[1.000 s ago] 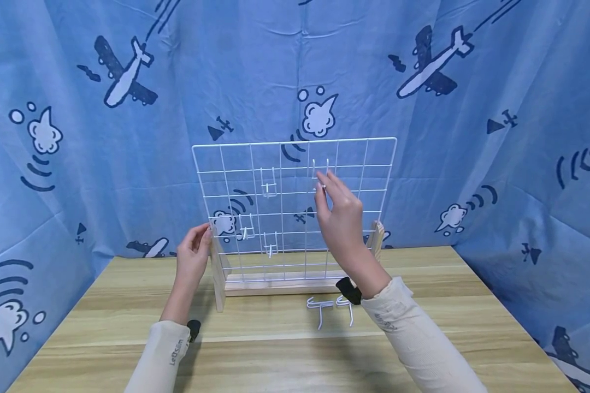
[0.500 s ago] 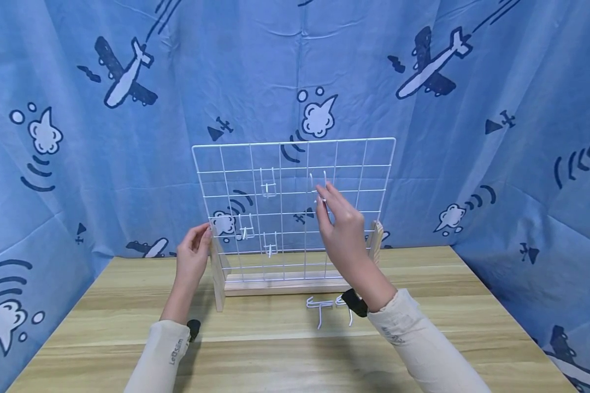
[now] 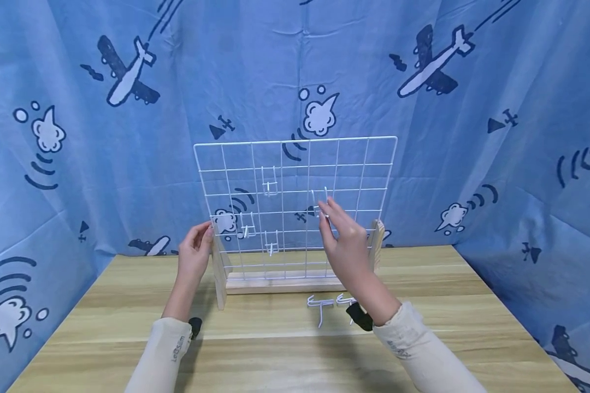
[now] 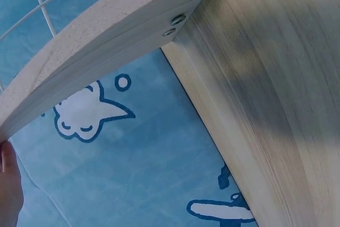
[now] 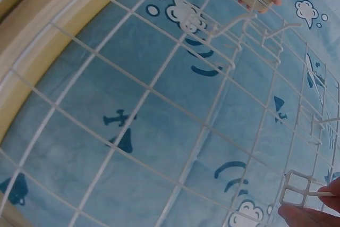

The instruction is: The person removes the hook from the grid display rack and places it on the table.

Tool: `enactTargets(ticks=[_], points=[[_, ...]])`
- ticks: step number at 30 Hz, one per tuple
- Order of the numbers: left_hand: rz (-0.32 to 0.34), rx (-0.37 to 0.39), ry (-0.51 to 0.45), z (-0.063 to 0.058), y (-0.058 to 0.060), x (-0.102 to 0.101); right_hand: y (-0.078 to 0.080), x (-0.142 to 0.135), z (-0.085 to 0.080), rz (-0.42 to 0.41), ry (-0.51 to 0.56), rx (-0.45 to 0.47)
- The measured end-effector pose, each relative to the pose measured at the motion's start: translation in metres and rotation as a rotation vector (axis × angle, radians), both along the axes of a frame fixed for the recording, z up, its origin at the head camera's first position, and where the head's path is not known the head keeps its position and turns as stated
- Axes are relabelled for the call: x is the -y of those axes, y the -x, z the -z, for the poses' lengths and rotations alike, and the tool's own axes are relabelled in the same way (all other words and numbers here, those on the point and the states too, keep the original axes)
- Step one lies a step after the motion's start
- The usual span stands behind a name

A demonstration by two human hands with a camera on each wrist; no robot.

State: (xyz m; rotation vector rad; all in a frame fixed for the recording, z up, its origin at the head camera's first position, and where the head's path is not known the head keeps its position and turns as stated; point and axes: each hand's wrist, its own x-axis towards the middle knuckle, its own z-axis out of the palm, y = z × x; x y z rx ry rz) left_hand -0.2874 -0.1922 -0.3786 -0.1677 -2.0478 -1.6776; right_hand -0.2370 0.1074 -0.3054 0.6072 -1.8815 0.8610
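Note:
A white wire grid panel (image 3: 295, 141) stands upright in a pale wooden stand (image 3: 285, 286). At its left side, my left hand (image 3: 195, 245) holds the top of the wooden upright (image 3: 218, 270) between thumb and fingers. My right hand (image 3: 346, 240) pinches the stem of a white wire hook (image 5: 295, 188) in front of the grid, right of centre. Its prongs point up; whether they touch the grid wires I cannot tell. Three similar hooks hang on the left half: an upper hook (image 3: 270, 188), a middle hook (image 3: 247, 231) and a lower hook (image 3: 271, 248).
Two more white hooks lie on the wooden table (image 3: 255, 349) before the stand: one hook (image 3: 320, 303) in full view, another hook (image 3: 344, 299) partly behind the right wrist's black strap (image 3: 359, 316). A blue curtain (image 3: 255, 65) with printed planes surrounds the table.
The right hand has come down in front of the grid by about one row, carrying the hook with it. The left hand keeps its hold on the upright.

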Motion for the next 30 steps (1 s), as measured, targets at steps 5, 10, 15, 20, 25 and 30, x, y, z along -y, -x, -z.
enactTargets(ticks=[5, 10, 15, 20, 25, 30], points=[[-0.005, -0.016, -0.011, -0.002, 0.001, -0.001, 0.000, 0.000, 0.008, 0.000, -0.028, -0.020], [0.008, -0.011, -0.013, -0.005, 0.000, 0.000, -0.002, 0.000, 0.015, -0.010, -0.071, -0.013], [0.013, 0.022, -0.007, -0.006, 0.000, 0.000, -0.002, 0.000, 0.025, -0.026, -0.100, -0.003], [0.004, 0.035, -0.008, -0.004, 0.001, 0.000, -0.002, 0.001, 0.035, -0.043, -0.110, -0.011], [-0.003, 0.033, -0.010, -0.002, 0.001, 0.000, -0.005, 0.002, 0.045, -0.056, -0.130, 0.039], [0.000, 0.056, -0.007, -0.002, 0.000, -0.001, -0.007, 0.004, 0.056, -0.075, -0.144, 0.086]])
